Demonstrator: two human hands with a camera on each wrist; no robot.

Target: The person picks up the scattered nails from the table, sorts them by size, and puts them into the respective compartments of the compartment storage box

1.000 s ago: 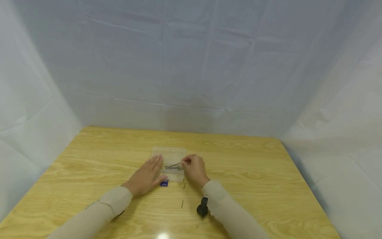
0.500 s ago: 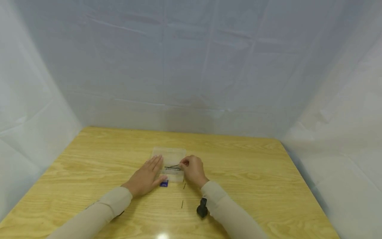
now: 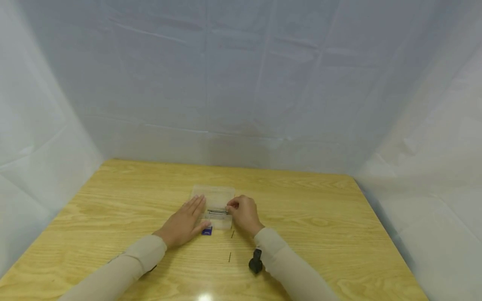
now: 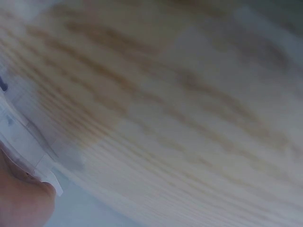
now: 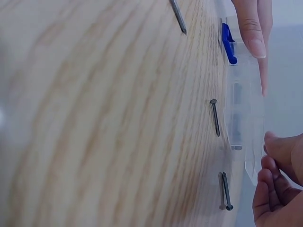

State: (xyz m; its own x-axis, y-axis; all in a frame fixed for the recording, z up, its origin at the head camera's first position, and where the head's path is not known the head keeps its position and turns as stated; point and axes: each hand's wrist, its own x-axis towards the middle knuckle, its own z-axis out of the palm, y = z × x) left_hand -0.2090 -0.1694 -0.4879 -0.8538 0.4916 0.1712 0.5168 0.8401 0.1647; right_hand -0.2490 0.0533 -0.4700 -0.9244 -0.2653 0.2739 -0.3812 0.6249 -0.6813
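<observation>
A few slim grey metal nails (image 3: 218, 212) lay in a clear, rectangular plastic box (image 3: 216, 200) between the left hand (image 3: 184, 221) and the right hand (image 3: 244, 214).

The left hand lay with straight, spread fingers over its side of the box, its thumb just beside a blue plastic clip (image 3: 207, 230). The right hand had its thumb and fingers drawn together at the nearer ends of those nails; I cannot tell whether they gripped one. On the yellowish wood-grained table (image 3: 301, 200), one loose grey nail (image 5: 226, 190) lay below the right hand, a second nail (image 5: 215, 117) just beside the box, and a third nail (image 5: 178, 16) nearer the person than both hands.
</observation>
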